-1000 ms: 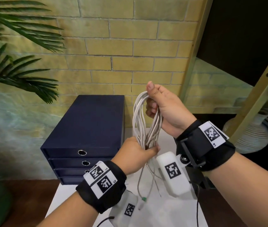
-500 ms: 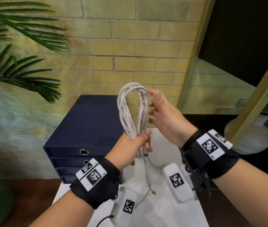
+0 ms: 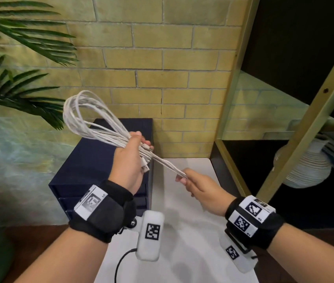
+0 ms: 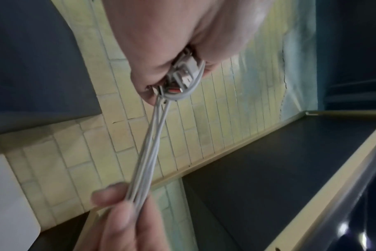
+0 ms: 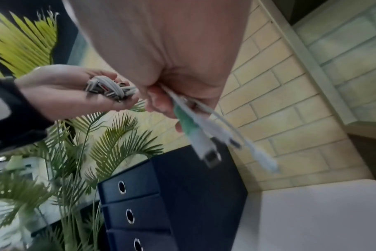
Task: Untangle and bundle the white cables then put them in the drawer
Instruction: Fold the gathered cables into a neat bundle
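Left hand [image 3: 130, 160] grips white cables [image 3: 92, 123]; right wrist view reveals plugs [image 5: 210, 152].

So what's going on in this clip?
A person is bundling white cables. The left hand grips the looped bunch at its neck, loops fanning up to the left. The right hand pinches the loose tail ends, drawn out straight between the two hands, plugs poking past its fingers. The navy drawer unit on the white table has all visible drawers closed; nothing is stowed yet.
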A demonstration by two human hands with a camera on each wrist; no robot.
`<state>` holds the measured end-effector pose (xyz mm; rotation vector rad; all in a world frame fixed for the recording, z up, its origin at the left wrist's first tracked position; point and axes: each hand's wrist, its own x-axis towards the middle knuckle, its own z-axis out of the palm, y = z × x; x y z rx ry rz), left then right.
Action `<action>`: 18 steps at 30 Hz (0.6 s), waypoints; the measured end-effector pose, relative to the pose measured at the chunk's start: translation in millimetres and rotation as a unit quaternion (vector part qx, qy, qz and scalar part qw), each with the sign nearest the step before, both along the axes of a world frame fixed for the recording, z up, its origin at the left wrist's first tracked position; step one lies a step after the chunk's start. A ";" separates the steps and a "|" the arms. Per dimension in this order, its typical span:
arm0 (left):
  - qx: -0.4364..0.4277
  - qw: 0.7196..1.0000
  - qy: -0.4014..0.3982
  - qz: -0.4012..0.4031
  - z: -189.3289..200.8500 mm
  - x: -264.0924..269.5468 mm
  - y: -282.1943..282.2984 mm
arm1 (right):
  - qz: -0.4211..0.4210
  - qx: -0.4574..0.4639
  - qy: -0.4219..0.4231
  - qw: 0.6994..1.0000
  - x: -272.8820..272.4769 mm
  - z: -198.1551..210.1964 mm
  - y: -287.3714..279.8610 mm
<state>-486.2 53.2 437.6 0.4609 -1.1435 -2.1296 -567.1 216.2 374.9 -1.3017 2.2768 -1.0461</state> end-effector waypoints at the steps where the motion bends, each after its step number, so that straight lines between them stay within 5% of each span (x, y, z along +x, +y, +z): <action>1: 0.004 1.000 0.001 0.008 -0.6 -0.3 -2.4 | 0.001 0.027 0.040 0.999 0.5 -2.9 1.8; 5: -0.022 0.999 -0.026 0.024 -15.2 -5.5 -1.3 | 0.049 0.160 0.220 0.961 7.3 -6.7 -2.8; 8: -0.149 0.984 -0.090 0.038 -32.1 -9.5 -2.7 | 0.118 0.223 0.285 0.925 10.9 5.5 -10.6; 13: -0.453 0.851 -0.258 -0.063 -67.8 0.6 -13.5 | 0.157 0.138 0.245 0.947 4.3 58.1 -19.9; 18: -0.499 0.811 -0.230 -0.202 -74.4 16.1 2.4 | 0.162 0.087 0.245 0.952 -0.5 75.6 -24.1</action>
